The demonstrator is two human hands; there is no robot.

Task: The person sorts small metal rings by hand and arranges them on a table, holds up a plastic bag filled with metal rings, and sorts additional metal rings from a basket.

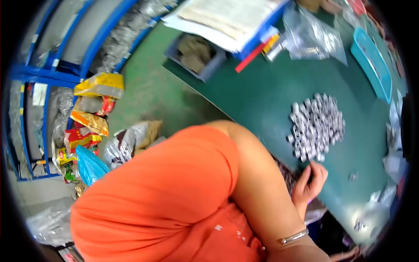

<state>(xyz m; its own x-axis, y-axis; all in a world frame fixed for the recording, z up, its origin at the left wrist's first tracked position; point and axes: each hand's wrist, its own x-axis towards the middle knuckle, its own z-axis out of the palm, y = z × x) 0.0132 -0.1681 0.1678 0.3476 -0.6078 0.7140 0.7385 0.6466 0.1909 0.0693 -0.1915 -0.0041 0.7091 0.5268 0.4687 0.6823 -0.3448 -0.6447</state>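
Note:
My right hand (310,181) rests at the near edge of the green table (257,96). Its fingers are loosely bent, the thumb stands apart from them, and nothing shows in the grasp. Just beyond the fingertips lies a pile of small silver-grey ring-like or tubular pieces (317,126). My left arm, in an orange sleeve (161,174), is raised with the elbow bent. Its forearm crosses close before the camera, with a silver bracelet (294,237) at the wrist. The left hand's fingers lie beyond the lower frame edge.
A grey bin (195,56) with brown cloth sits at the table's corner beside stacked papers (218,19). Clear plastic bags (312,35) and a turquoise basket (371,65) lie farther along. Blue shelving (48,76) and bagged packets (89,122) stand left.

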